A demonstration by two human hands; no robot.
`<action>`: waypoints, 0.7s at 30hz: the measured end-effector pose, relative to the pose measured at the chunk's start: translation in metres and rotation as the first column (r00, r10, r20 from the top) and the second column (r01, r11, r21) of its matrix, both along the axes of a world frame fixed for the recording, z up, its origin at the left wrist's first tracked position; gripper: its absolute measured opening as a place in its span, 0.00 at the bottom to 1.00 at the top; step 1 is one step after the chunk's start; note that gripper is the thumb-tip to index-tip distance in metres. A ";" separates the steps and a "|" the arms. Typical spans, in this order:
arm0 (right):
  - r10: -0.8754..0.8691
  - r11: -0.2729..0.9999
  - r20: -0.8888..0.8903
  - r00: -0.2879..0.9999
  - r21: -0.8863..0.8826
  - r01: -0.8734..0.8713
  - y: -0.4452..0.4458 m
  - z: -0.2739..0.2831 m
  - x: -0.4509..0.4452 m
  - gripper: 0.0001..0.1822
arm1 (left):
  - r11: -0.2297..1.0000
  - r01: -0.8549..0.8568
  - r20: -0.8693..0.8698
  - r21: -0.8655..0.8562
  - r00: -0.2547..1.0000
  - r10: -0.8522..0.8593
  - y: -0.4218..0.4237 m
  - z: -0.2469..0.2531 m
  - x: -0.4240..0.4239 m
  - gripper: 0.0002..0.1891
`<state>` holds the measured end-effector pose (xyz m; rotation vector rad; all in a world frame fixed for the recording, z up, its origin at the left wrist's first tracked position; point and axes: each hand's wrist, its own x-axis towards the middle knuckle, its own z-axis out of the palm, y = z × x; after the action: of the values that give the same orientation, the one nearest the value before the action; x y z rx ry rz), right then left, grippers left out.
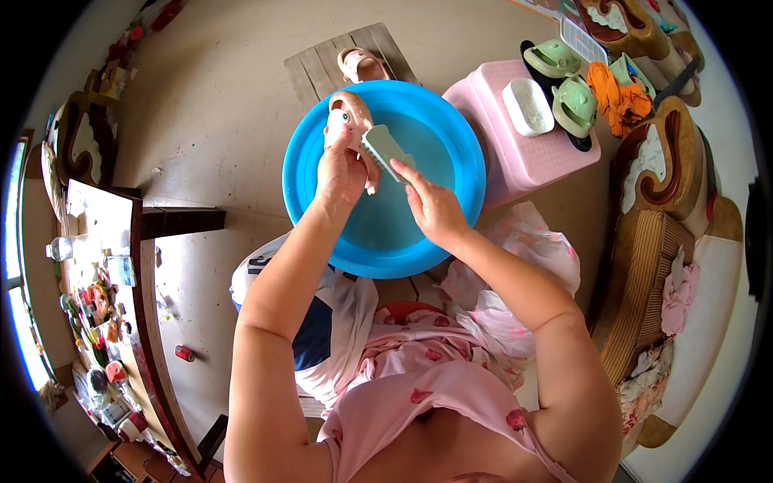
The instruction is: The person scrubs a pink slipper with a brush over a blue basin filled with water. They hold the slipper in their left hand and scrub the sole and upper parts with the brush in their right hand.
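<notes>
My left hand [341, 172] holds a pink cartoon slipper [350, 111] with an eye on its upper, over the far left part of a blue plastic basin [380, 265]. Cloudy water [386, 220] lies in the basin. In my right hand [433, 208] is a pale green scrubbing brush [386, 151], its bristles facing the slipper's side. Whether the bristles touch the slipper I cannot tell. Beyond the basin rim, a second pink slipper [361, 64] rests on a low slatted wooden stool [305, 69].
Right of the basin, a pink plastic stool [501, 145] bears a white tub [526, 107] of whitish powder and green cartoon slippers [574, 105]. An orange cloth [619, 99] lies beyond. Plastic bags [513, 253] flank my lap. A cluttered table [136, 290] stands left; a wooden sofa [640, 290] stands right.
</notes>
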<state>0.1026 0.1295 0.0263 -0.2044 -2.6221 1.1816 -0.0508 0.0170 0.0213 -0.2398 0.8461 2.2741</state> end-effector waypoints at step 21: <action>-0.155 0.986 0.147 0.977 0.084 0.143 0.003 -0.005 -0.040 0.26 | 0.957 0.055 0.140 -0.286 0.990 -0.015 0.017 -0.024 0.071 0.13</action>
<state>0.0627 0.1326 0.0215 -0.4870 -2.7192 1.0569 0.0206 0.0344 -0.0032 -0.5032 1.0993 2.0683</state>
